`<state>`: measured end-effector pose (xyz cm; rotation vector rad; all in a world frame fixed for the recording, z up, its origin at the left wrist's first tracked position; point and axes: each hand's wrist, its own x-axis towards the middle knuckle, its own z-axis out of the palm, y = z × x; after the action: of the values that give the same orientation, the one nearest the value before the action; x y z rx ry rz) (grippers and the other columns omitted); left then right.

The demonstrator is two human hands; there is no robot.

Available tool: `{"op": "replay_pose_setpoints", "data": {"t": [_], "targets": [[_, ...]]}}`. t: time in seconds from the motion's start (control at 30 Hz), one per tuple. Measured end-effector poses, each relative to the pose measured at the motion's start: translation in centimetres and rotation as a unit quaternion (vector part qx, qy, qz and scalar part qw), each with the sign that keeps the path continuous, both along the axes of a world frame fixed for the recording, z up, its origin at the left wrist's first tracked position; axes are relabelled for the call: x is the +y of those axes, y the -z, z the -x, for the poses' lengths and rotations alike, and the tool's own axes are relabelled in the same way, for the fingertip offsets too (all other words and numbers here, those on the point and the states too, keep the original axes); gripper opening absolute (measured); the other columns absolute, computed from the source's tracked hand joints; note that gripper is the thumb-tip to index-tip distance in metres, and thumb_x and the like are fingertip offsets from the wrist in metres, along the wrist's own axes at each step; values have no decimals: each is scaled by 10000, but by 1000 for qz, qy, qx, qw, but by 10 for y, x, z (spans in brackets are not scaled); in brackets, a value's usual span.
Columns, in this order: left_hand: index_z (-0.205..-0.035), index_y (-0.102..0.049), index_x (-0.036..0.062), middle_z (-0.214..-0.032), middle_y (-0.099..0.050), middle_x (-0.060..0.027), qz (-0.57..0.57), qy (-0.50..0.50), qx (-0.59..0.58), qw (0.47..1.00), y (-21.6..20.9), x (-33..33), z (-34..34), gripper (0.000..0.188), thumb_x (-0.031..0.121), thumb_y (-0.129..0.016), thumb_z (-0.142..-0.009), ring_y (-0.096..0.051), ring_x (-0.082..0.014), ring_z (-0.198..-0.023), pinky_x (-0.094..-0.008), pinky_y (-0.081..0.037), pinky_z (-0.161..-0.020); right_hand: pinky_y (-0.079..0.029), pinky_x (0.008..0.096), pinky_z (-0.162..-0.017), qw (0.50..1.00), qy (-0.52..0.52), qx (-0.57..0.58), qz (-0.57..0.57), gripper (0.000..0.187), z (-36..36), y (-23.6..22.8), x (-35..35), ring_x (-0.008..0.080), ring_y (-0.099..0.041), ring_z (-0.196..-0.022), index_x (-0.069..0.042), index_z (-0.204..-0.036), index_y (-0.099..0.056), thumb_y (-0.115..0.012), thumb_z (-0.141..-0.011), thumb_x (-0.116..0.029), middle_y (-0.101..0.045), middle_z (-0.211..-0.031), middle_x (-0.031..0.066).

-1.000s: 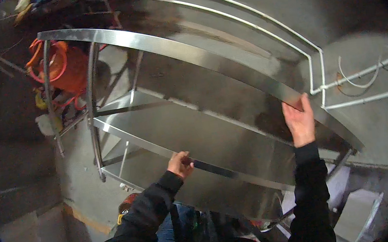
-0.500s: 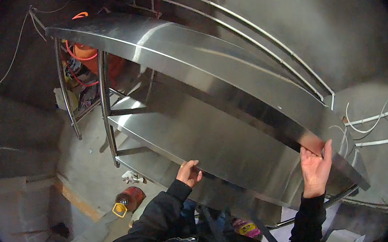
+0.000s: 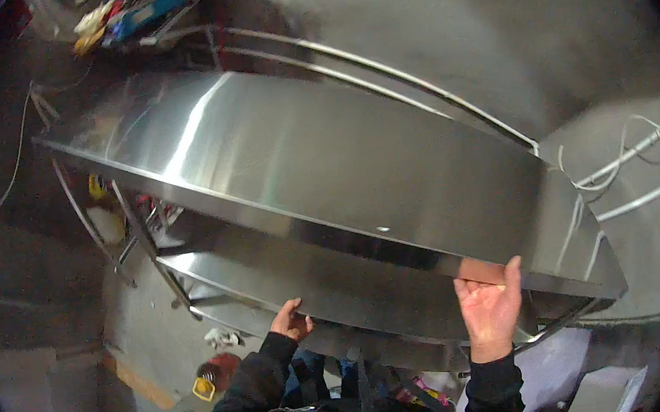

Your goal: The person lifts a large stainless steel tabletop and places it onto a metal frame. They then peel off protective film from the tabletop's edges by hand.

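Note:
A long stainless-steel worktable (image 3: 321,136) with shelves below fills the middle of the view, its far left corner pointing up and left. My left hand (image 3: 291,321) is curled over the front edge of the table's shelf (image 3: 233,295). My right hand (image 3: 490,312) is palm up at the front lip of the tabletop, toward its right end. Its fingertips are hooked under that lip, and the thumb stands up in front of it. The tabletop is bare apart from a small white speck.
White pipes (image 3: 378,66) run along the wall behind the table, with more pipes and loose cable (image 3: 640,157) at right. A large bottle with a yellow cap (image 3: 217,373) stands on the floor at left, near crumpled white paper (image 3: 222,337). White sheets (image 3: 536,375) lie low at right.
The view has shifted, showing more of the tabletop and the clutter beyond its far end. Both hands keep their places on the table and appear a little further left.

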<state>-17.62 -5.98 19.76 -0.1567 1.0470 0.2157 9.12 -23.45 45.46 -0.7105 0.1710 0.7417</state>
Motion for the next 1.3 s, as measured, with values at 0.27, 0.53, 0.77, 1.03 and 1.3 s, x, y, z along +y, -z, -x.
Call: {"op": "replay_pose_setpoints", "data": {"t": [0.27, 0.53, 0.77, 1.03, 1.3], "targets": [[-735, -518, 146, -787, -499, 1, -76, 9, -50, 996, 7, 18, -15, 148, 188, -659, -720, -440, -176, -678, -298, -399, -579, -445, 371, -811, 999, 10, -23, -20, 375, 3, 7, -8, 223, -545, -927, -84, -1019, -523, -565, -818, -398, -579, -979, 68], [-888, -474, 86, -843, -485, -65, 16, -1, -42, 999, 53, 40, -41, 172, 209, -554, -797, -431, -200, -696, -312, -411, -567, -454, 363, -789, 998, 36, -32, 37, 394, 3, 11, 1, 231, -539, -953, -85, -1048, -523, -526, -828, -412, -567, -1049, 73], [-882, -471, 88, -820, -478, -75, 60, -5, 6, 998, 73, 45, -28, 154, 211, -533, -812, -421, -201, -646, -311, -391, -510, -473, 363, -730, 995, 79, -1, 62, 406, 21, 10, 7, 239, -567, -859, -71, -1033, -527, -543, -817, -413, -585, -989, 78], [-853, -467, 90, -790, -452, -54, 14, -8, 28, 999, 50, 32, -26, 188, 194, -587, -752, -419, -183, -657, -290, -379, -511, -453, 387, -742, 996, 62, 44, 36, 311, 34, 26, -6, 254, -535, -844, -116, -992, -519, -567, -811, -365, -557, -1015, 91], [-804, -436, 111, -769, -425, -47, 5, -17, 29, 999, 146, 15, -2, 209, 212, -594, -713, -417, -194, -678, -330, -403, -553, -439, 366, -781, 993, 67, 83, 46, 227, 63, 44, -19, 201, -549, -783, -128, -877, -574, -560, -819, -347, -601, -869, 42]]}}
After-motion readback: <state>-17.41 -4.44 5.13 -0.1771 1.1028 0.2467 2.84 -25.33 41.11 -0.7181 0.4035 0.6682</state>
